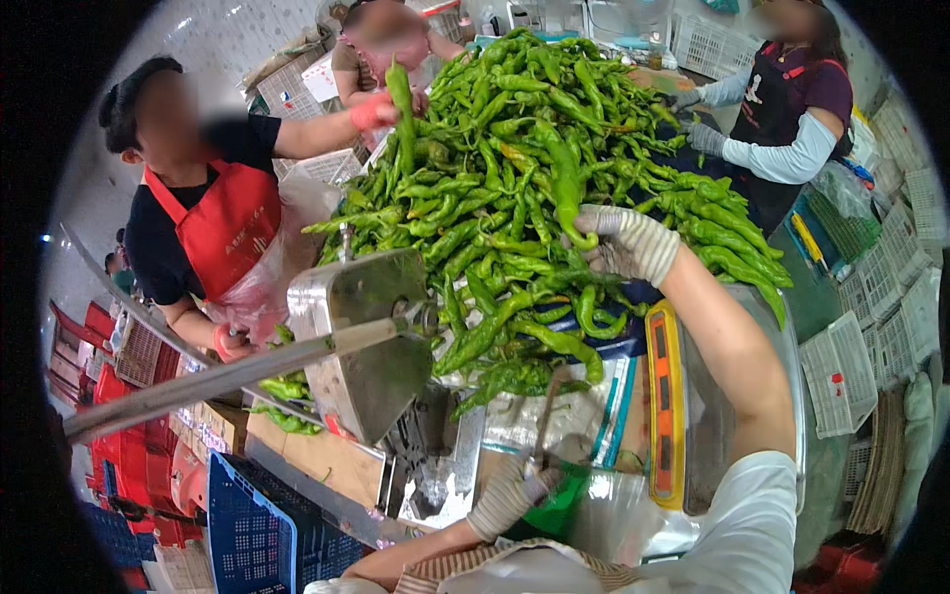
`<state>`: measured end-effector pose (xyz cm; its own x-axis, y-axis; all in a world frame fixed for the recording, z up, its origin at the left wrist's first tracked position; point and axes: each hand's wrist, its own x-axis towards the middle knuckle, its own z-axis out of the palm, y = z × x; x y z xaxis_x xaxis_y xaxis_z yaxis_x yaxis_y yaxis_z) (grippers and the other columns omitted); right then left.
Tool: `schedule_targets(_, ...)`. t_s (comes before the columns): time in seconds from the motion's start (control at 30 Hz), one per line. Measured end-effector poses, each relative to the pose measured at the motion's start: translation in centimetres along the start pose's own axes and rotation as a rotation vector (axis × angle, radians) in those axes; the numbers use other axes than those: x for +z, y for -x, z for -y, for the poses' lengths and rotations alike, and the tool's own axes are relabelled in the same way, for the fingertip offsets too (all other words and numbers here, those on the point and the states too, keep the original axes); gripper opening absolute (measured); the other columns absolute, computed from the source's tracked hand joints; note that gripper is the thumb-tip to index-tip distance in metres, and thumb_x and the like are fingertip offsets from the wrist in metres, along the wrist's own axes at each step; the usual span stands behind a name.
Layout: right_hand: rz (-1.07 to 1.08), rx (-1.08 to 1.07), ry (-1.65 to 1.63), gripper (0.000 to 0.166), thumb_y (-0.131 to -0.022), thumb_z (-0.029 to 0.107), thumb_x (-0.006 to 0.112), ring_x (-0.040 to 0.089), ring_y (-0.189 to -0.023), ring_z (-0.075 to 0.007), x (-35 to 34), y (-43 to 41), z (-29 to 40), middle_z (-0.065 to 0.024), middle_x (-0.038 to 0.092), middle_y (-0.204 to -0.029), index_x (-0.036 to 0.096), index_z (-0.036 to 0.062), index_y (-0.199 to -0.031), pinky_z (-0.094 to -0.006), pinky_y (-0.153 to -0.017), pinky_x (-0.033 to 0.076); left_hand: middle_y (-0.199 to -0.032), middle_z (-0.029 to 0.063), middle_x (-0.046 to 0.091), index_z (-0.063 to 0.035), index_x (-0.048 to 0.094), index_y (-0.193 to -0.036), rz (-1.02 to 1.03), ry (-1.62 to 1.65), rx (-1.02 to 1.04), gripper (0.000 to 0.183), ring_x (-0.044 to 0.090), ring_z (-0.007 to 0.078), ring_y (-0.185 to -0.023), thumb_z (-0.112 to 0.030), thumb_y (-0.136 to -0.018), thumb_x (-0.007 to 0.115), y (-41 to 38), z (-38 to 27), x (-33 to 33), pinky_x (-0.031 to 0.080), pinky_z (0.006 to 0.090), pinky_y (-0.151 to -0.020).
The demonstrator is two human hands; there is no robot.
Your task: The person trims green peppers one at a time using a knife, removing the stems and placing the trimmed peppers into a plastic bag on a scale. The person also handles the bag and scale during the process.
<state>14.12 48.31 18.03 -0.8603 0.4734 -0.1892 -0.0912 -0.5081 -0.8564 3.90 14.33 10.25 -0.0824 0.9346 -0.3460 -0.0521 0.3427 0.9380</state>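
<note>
My right hand (pixel 627 237), in a striped knit glove, grips the curved lower tip of a long green pepper (pixel 562 172). That pepper points up over a large heap of green peppers (pixel 475 193). Low in the middle, my left hand (pixel 512 494), also gloved, is closed around a thin brownish curved tool (pixel 548 416); its exact kind is unclear. Several peppers from the heap's near edge lie just beyond this tool. Beneath it are clear plastic bags with teal stripes (pixel 610 408). A green sheet or bag (pixel 564 505) shows beside my left hand.
A steel machine housing (pixel 356 334) with a long metal bar (pixel 200 390) stands left. A yellow-framed scale (pixel 666 405) with a steel pan lies right. Blue crates (pixel 252 520) sit lower left, white crates (pixel 839 371) right. Three people work around the heap; one red-gloved hand (pixel 375 111) holds a pepper.
</note>
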Motion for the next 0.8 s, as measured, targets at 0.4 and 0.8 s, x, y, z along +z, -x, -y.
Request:
schedule_targets(0.4,-0.276,-0.300,0.394,0.051,-0.076,0.024,0.064,0.057,-0.075,-0.0100,11.3,14.4,-5.4,-0.0030,0.059,-0.095,0.046,0.0082,-0.121,-0.0215,-0.055,0.047,-0.064,-0.0013,0.054,-0.0023,0.053,-0.102,-0.226,0.312,0.434,0.029,0.047,0.0047,-0.049,-0.020,-0.082,0.065,-0.9,-9.8,1.9,0.037,0.0197,-0.043)
schedule_targets(0.8,-0.159,-0.617,-0.288,0.051,-0.080,0.022,0.066,0.054,-0.101,-0.0272,17.6,20.1,-8.9,-0.0126,0.054,-0.111,0.042,0.0075,-0.122,-0.0441,-0.090,0.044,-0.066,0.0041,0.058,-0.0026,0.057,-0.090,0.188,0.428,0.225,0.033,0.051,0.0097,-0.046,-0.032,-0.079,0.067,6.0,-8.4,1.4,0.041,0.0219,-0.041)
